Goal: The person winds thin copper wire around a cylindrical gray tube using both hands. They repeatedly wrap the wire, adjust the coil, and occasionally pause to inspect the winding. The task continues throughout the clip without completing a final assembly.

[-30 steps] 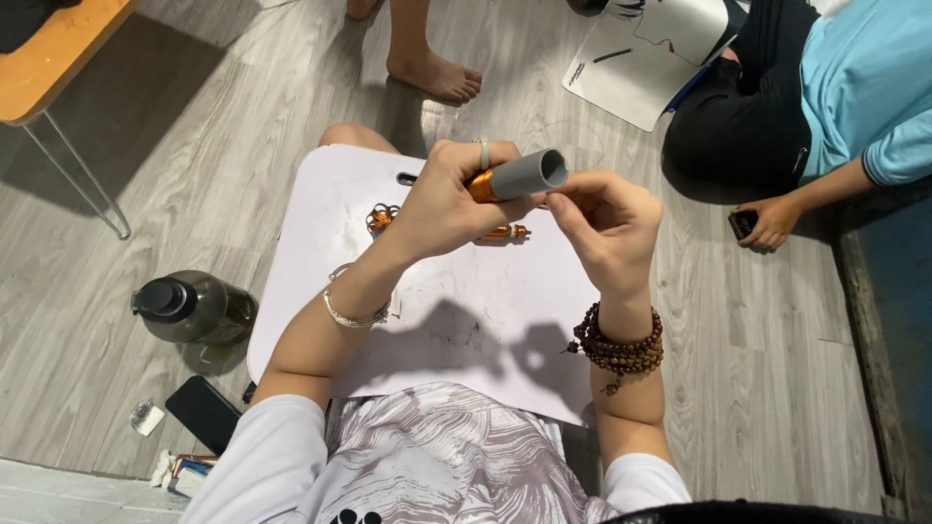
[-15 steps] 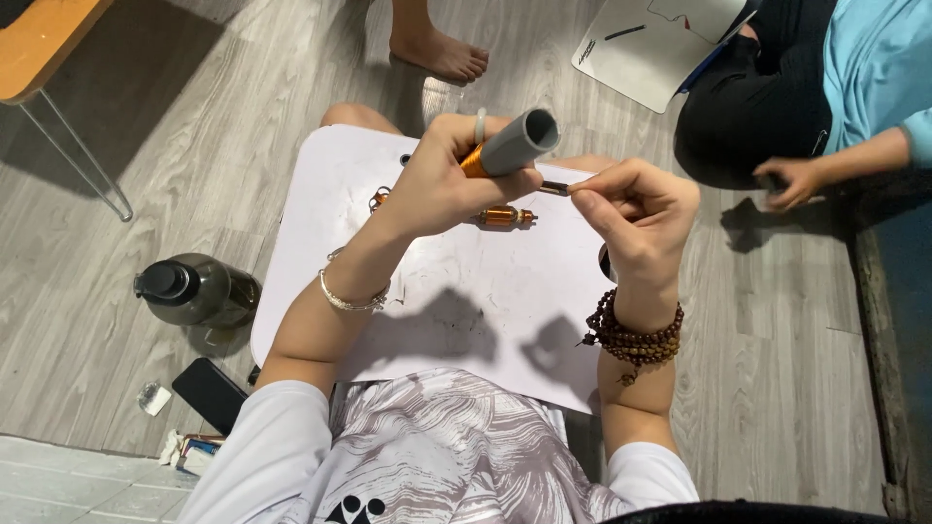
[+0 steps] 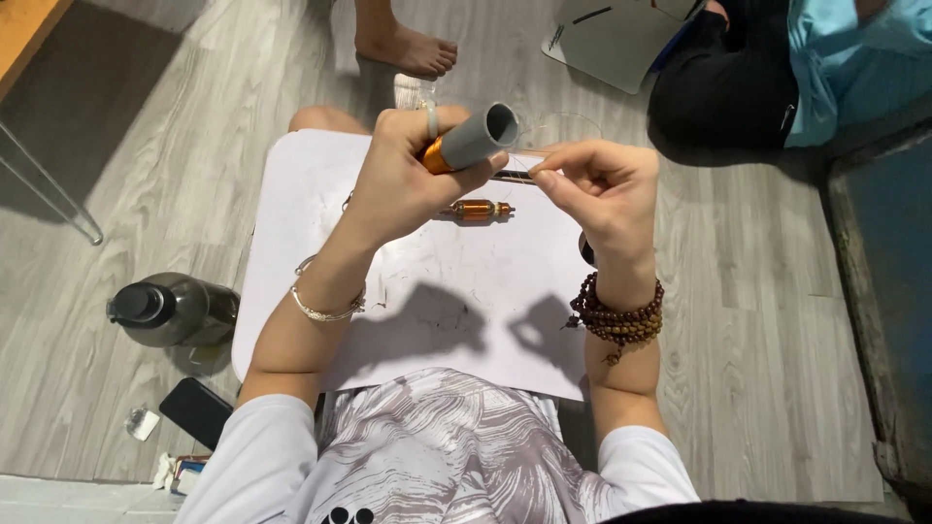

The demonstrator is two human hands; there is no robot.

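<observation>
A grey plank floor [image 3: 175,194] fills the frame, and on it, at the centre, lies a white board [image 3: 456,291] serving as the person's counter across the lap. In the upper right sits another person [image 3: 777,68] in a light blue top, with a clipboard [image 3: 612,39] beside them; a bare foot [image 3: 403,44] stands at the top centre. At the left edge lies a dark bottle [image 3: 170,309] on its side, with a black phone [image 3: 197,411] below it.

Above the board's upper middle, the left hand [image 3: 408,180] is wrapped firmly around a grey tube [image 3: 476,138] with copper-coloured winding [image 3: 432,155] on its lower end. The tube looks stiff and light, best held around its bare grey length so the winding is not crushed. The right hand [image 3: 597,189] pinches a thin dark rod [image 3: 513,176] between thumb and forefinger, just beside the tube's mouth; a fine wire may run there, but it is too slight to tell. A small copper coil [image 3: 479,210] rests on the board just below the hands.
</observation>
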